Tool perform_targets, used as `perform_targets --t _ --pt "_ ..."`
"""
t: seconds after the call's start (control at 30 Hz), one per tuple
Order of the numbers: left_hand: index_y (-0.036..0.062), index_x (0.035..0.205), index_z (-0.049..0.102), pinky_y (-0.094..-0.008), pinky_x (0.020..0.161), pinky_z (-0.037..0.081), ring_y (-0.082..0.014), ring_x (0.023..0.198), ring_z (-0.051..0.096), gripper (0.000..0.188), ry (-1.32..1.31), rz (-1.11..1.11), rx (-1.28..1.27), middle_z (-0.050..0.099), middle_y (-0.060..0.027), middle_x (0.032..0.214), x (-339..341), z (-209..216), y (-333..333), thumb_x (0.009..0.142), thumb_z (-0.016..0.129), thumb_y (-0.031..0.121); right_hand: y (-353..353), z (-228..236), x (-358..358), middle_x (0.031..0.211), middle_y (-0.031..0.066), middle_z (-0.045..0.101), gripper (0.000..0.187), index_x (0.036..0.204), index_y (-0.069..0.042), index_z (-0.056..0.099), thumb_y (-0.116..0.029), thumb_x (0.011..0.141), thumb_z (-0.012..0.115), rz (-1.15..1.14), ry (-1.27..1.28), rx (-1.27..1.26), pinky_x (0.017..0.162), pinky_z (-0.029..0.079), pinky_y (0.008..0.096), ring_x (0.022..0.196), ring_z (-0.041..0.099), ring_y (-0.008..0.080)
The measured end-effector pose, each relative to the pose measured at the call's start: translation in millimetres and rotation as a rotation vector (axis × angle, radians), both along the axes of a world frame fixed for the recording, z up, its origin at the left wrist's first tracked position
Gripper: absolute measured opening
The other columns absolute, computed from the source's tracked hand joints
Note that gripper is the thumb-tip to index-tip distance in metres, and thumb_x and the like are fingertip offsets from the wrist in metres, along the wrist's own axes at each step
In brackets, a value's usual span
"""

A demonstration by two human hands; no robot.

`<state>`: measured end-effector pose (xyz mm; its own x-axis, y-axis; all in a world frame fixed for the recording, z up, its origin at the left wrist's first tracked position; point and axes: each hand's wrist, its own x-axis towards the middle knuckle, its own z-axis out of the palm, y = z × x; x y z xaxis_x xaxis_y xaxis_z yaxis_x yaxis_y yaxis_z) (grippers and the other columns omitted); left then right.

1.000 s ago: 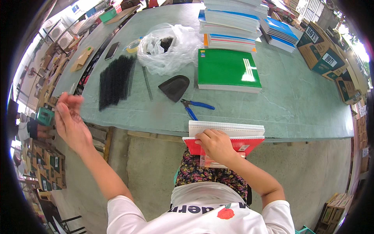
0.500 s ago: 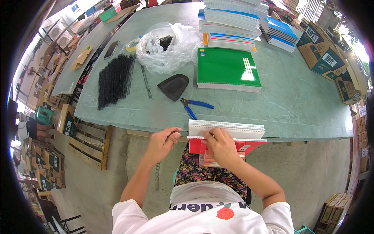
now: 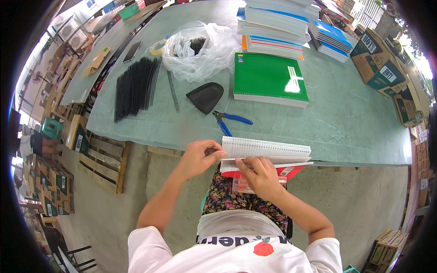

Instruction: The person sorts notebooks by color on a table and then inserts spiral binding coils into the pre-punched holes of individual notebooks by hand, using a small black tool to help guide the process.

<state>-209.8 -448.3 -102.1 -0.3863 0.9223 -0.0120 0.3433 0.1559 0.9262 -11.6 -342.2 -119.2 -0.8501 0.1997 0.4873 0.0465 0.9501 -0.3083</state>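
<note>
A person seated at the near edge of a pale green tabletop [image 3: 346,123] works on an unbound notebook [image 3: 266,152], a stack of white punched pages over a red cover, lying at the tabletop's edge just below the centre of the frame. The left hand [image 3: 200,157] is curled at the stack's left end, its fingertips pinching what looks like a dark spiral coil, though it is too small to be sure. The right hand [image 3: 259,175] lies spread and pressed flat on the lower edge of the pages, steadying them. Judging by this, the binding of this notebook is only starting: no coil shows along the punched edge yet. Left of centre in the upper frame, a row of black coils [image 3: 134,86] waits, well apart from the hands, so much seems left. Finished work shows too: a green-covered notebook [image 3: 268,77] above centre and a tall pile of notebooks [image 3: 277,22] at the top. Blue-handled pliers [image 3: 232,120] lie just above the stack, beside a black wedge-shaped tool [image 3: 205,96].
</note>
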Motion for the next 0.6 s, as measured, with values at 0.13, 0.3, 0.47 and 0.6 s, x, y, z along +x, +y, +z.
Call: perform_targets --t 0.13,0.3,0.47,0.6 --pt "0.0013 0.079 0.066 -0.0244 0.052 0.041 -0.0079 0.056 0.05 0.019 -0.173 -0.257 -0.328 0.058 -0.0018 0.062 -3 12 13 0.076 0.071 0.019 -1 -1 3 0.095 0.0055 0.053 0.047 0.111 -0.006 0.061 -0.01 0.065 0.062 0.036 0.091 0.032 0.068 0.045 0.0343 0.081 0.053 0.0218" --pt "0.0014 0.079 0.069 -0.0253 0.051 0.041 -0.0083 0.056 0.053 0.025 -0.176 -0.272 -0.35 0.06 -0.0022 0.062 -6 3 16 0.075 0.072 0.026 -1 -4 7 0.1 0.0063 0.052 0.05 0.113 -0.004 0.059 -0.016 0.064 0.059 0.064 0.047 0.041 0.073 0.044 0.0345 0.089 0.052 0.0228" --pt "0.0022 0.08 0.069 -0.0268 0.051 0.042 -0.0089 0.054 0.053 0.027 -0.167 -0.252 -0.346 0.06 -0.003 0.059 -8 -12 12 0.075 0.072 0.028 -1 -2 8 0.092 0.0052 0.054 0.045 0.11 -0.006 0.062 -0.012 0.066 0.061 0.07 0.083 0.036 0.068 0.045 0.0334 0.082 0.053 0.0216" --pt "0.0023 0.082 0.07 -0.0276 0.053 0.043 -0.0101 0.055 0.054 0.031 -0.091 -0.321 -0.31 0.061 -0.0052 0.06 -6 -4 13 0.076 0.069 0.033 2 -2 7 0.093 0.0052 0.053 0.045 0.109 -0.007 0.063 -0.013 0.065 0.061 0.085 0.09 0.053 0.068 0.045 0.0332 0.082 0.053 0.0216"
